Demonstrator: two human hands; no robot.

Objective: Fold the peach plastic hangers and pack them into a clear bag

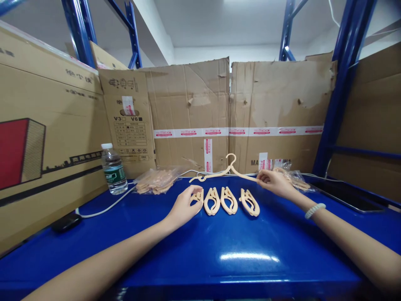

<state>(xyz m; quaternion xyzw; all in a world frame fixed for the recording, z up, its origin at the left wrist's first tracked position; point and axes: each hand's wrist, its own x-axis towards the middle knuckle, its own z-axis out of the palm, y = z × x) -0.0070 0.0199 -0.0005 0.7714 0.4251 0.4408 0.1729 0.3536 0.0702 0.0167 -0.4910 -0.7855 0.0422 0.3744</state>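
Head view:
- By the right hand [272, 183], the end of one arm of the opened hanger [231, 166] is pinched between thumb and fingers.
- The opened hanger is seen behind the folded row, hook upward, arms spread; whether the table [194, 255] is touched by it cannot be told.
- By the left hand [185, 205], the leftmost folded hanger [201, 195] is partly covered, fingers curled about it; whether it is gripped cannot be told.
- To its right, three more folded hangers [207, 204] are laid, the last set slightly apart.
- The row is flanked farther back by a left bag [158, 179] and a right bag [294, 179].
- A bottle [115, 173] is stood beside the left bag.
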